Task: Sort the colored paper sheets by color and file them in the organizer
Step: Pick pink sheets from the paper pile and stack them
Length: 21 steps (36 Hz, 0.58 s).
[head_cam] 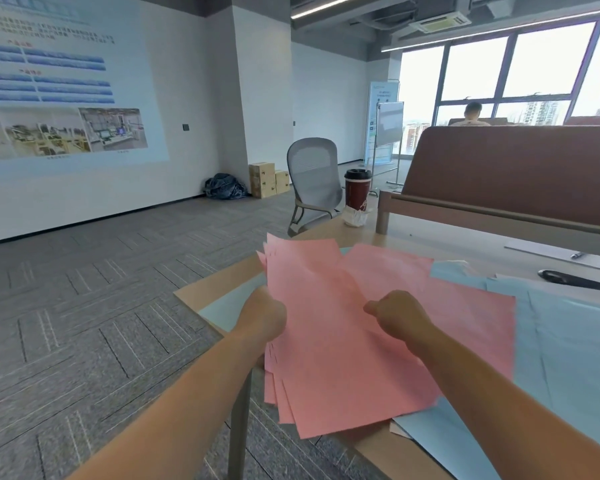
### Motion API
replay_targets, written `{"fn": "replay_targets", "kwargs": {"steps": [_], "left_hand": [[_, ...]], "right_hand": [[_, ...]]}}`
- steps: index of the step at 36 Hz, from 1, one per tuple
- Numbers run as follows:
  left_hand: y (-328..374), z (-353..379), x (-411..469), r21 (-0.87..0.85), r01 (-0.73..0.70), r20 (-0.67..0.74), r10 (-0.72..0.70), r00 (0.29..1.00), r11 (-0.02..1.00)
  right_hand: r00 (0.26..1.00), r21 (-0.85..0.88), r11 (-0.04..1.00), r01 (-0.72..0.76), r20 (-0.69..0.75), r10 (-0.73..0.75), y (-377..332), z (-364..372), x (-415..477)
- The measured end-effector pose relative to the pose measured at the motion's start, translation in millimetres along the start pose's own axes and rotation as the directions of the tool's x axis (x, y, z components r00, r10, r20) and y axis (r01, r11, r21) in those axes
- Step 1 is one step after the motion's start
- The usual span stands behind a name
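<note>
Two hands are on the pink sheets (pixel 343 341), a fanned stack raised over the near left corner of the table (pixel 215 284) and overhanging the table's near edge. Left hand (pixel 262 315): fingers curled round the stack's left edge, gripping it. Right hand (pixel 400 315): fingers curled tight, knuckles up, against the top sheet; whether it pinches a sheet cannot be told. Blue sheets (pixel 568 341) lie flat on the table's right part, partly under the pink ones. A lidded cup (pixel 357 192) stands at the table's far end.
</note>
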<state>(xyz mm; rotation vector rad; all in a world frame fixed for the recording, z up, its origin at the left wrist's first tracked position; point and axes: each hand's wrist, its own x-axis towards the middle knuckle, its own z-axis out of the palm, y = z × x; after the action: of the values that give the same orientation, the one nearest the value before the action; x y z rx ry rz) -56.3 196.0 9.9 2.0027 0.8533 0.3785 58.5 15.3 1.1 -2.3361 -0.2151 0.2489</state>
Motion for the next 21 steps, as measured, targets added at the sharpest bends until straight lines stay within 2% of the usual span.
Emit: {"fn": "replay_targets", "kwargs": {"steps": [5, 9, 16, 21], "left_hand": [[4.2, -2.6, -12.5, -0.050, -0.049, 0.034, 0.051, 0.998, 0.998], [1.7, -3.4, -20.7, -0.064, -0.034, 0.040, 0.037, 0.999, 0.997], [-2.6, -0.9, -32.5, 0.059, -0.045, 0.073, 0.040, 0.997, 0.997], [-12.0, -0.8, -34.9, 0.061, -0.027, 0.058, 0.024, 0.998, 0.998]], "right_hand": [[1.000, -0.007, 1.000, 0.013, 0.002, -0.013, 7.2, -10.8, -15.5], [1.000, -0.044, 0.999, 0.010, 0.012, -0.010, 11.8, -20.8, -25.9], [0.998, -0.080, 0.997, 0.020, 0.057, -0.015, 4.3, -26.2, -39.9], [0.996, -0.152, 0.988, 0.019, 0.094, -0.005, -4.4, -22.7, -47.1]]}}
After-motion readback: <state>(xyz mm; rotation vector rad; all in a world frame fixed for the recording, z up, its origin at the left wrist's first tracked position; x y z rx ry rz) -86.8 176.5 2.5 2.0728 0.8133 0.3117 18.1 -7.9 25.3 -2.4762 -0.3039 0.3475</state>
